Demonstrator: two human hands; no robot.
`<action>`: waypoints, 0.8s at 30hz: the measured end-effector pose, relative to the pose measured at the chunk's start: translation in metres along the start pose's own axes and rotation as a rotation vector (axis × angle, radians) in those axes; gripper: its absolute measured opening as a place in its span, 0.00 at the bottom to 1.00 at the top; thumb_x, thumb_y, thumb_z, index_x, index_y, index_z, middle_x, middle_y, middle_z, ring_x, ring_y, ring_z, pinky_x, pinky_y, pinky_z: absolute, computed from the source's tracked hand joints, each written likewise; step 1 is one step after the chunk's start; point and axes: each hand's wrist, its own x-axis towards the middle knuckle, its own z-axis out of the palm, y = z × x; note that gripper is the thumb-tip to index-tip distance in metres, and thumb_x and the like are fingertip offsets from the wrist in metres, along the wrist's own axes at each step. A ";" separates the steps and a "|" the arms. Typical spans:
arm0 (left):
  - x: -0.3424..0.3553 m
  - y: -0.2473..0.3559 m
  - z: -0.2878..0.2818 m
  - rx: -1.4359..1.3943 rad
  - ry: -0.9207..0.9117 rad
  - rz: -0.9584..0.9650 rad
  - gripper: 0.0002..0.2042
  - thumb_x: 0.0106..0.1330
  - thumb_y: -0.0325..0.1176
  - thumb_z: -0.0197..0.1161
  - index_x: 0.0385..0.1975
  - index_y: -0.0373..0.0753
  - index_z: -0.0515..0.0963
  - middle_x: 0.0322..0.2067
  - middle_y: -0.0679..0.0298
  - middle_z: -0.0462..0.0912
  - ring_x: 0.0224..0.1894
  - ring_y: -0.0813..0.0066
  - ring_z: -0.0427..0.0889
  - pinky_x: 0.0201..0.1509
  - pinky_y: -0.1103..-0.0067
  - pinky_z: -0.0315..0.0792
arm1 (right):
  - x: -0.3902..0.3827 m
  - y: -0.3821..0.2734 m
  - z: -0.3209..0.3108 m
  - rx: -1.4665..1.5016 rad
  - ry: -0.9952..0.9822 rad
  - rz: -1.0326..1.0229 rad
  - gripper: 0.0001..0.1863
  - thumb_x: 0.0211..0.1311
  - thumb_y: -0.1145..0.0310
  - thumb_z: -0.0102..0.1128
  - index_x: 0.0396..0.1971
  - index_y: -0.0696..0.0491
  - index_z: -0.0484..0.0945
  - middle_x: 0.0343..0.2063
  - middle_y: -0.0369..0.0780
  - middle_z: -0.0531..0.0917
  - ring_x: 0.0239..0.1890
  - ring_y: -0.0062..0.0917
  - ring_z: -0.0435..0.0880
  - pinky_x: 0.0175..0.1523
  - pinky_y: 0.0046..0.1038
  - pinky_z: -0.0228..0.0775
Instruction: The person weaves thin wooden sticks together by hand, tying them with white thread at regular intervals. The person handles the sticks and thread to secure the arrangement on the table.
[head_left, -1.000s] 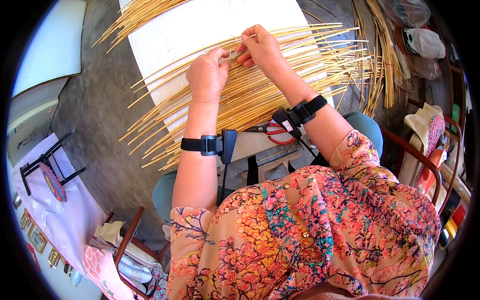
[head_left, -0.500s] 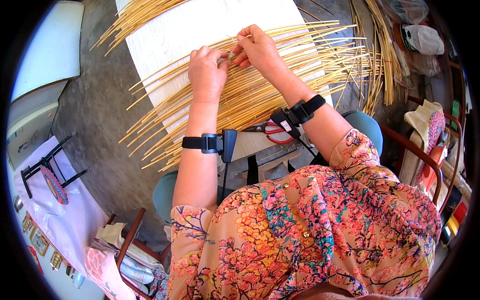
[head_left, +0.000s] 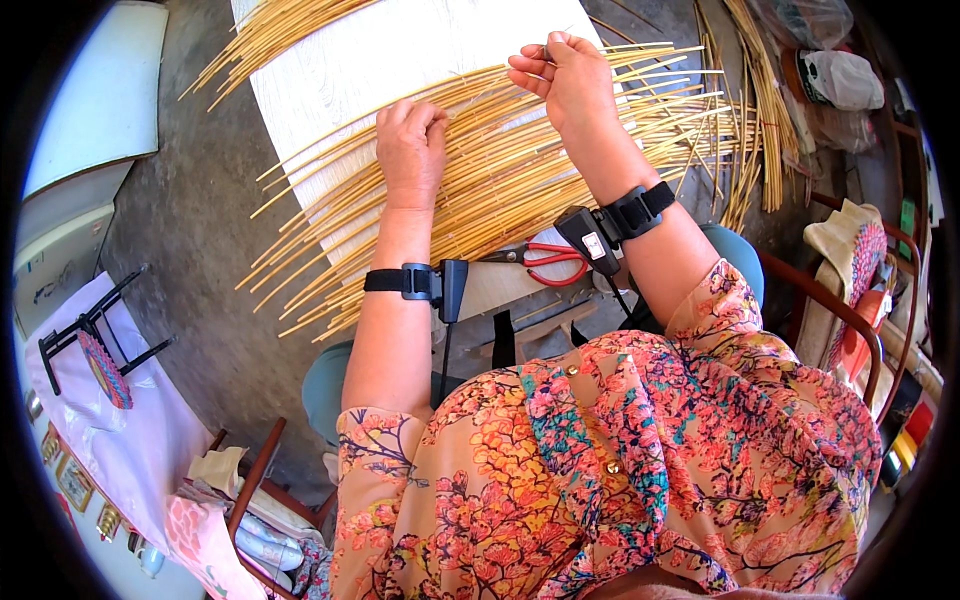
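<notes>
A loose mat of thin yellow reeds (head_left: 520,150) lies across a white wood-grain board, with faint cross ties between the stalks. Over the mat's far edge, my left hand (head_left: 410,155) is closed, thumb and fingers pinched at the outermost reeds; a small pale bit shows at the fingertips. Higher and to the right, my right hand (head_left: 578,88) is lifted off the reeds, its thumb and forefinger pinched together. What either pinch holds is too fine to make out. Red-handled scissors (head_left: 555,262) rest at the mat's near edge, below my hands.
The white board (head_left: 420,45) carries another reed bundle (head_left: 265,40) at its far left. More loose reeds (head_left: 765,120) lie on the floor to the right, near plastic bags (head_left: 840,80). Wooden-armed chairs (head_left: 830,310) stand at both sides. Black straps with small devices (head_left: 452,290) sit on both forearms.
My right hand has moved away from my left, up and to the right, off the reeds. My left hand stays almost in place. The scissors' red handles show more fully.
</notes>
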 end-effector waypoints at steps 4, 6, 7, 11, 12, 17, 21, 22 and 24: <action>-0.002 -0.001 0.001 -0.011 0.001 -0.009 0.04 0.50 0.24 0.64 0.24 0.43 0.79 0.27 0.65 0.75 0.36 0.62 0.72 0.40 0.71 0.71 | 0.004 -0.012 -0.005 0.045 -0.007 -0.089 0.07 0.71 0.70 0.40 0.37 0.60 0.63 0.30 0.45 0.75 0.28 0.33 0.83 0.36 0.32 0.82; -0.003 0.000 0.001 -0.011 0.000 -0.012 0.04 0.51 0.24 0.64 0.24 0.42 0.79 0.27 0.64 0.76 0.35 0.63 0.72 0.40 0.72 0.70 | 0.004 -0.019 -0.008 0.026 0.006 -0.136 0.08 0.71 0.68 0.43 0.37 0.58 0.66 0.29 0.43 0.77 0.29 0.30 0.83 0.37 0.30 0.82; -0.004 0.000 0.001 -0.015 0.004 -0.007 0.04 0.51 0.24 0.64 0.25 0.41 0.79 0.27 0.64 0.76 0.35 0.63 0.72 0.41 0.72 0.70 | 0.004 -0.022 -0.009 0.017 0.012 -0.160 0.08 0.71 0.67 0.44 0.38 0.57 0.67 0.29 0.43 0.78 0.29 0.29 0.83 0.37 0.29 0.82; -0.005 -0.001 0.000 0.000 0.008 0.007 0.05 0.51 0.23 0.64 0.26 0.41 0.79 0.26 0.63 0.75 0.34 0.63 0.72 0.40 0.71 0.69 | -0.004 -0.032 -0.004 0.109 -0.021 -0.189 0.06 0.70 0.67 0.48 0.35 0.54 0.69 0.24 0.37 0.76 0.21 0.21 0.76 0.30 0.24 0.74; -0.005 -0.002 0.000 0.006 0.006 0.003 0.05 0.51 0.24 0.64 0.26 0.42 0.80 0.26 0.63 0.75 0.34 0.63 0.72 0.40 0.71 0.69 | -0.012 -0.036 0.001 0.059 -0.060 -0.209 0.06 0.70 0.68 0.48 0.35 0.55 0.69 0.23 0.37 0.76 0.21 0.21 0.76 0.30 0.23 0.74; -0.007 -0.004 0.003 0.016 0.000 0.004 0.05 0.51 0.24 0.64 0.27 0.43 0.80 0.26 0.64 0.75 0.33 0.63 0.71 0.40 0.71 0.69 | -0.043 -0.054 0.018 -0.020 -0.305 -0.301 0.04 0.69 0.70 0.49 0.34 0.54 0.69 0.22 0.36 0.76 0.20 0.20 0.76 0.28 0.19 0.71; -0.006 -0.005 0.002 -0.004 -0.025 -0.017 0.05 0.51 0.24 0.62 0.26 0.42 0.79 0.26 0.63 0.75 0.34 0.62 0.72 0.39 0.71 0.70 | -0.054 -0.058 0.024 -0.027 -0.462 -0.265 0.03 0.69 0.71 0.48 0.35 0.54 0.69 0.23 0.36 0.76 0.20 0.19 0.77 0.28 0.18 0.70; -0.005 -0.005 0.000 0.002 -0.029 -0.008 0.05 0.51 0.24 0.62 0.27 0.42 0.80 0.26 0.63 0.75 0.34 0.64 0.73 0.39 0.71 0.70 | -0.055 -0.058 0.026 -0.033 -0.486 -0.253 0.03 0.69 0.71 0.48 0.35 0.54 0.69 0.23 0.36 0.77 0.21 0.19 0.77 0.28 0.17 0.70; -0.005 -0.006 -0.003 0.000 -0.018 -0.035 0.06 0.52 0.23 0.63 0.29 0.41 0.80 0.25 0.63 0.77 0.33 0.66 0.74 0.38 0.73 0.71 | -0.053 -0.059 0.024 -0.047 -0.502 -0.200 0.04 0.70 0.71 0.48 0.35 0.54 0.69 0.23 0.36 0.77 0.20 0.19 0.77 0.28 0.17 0.70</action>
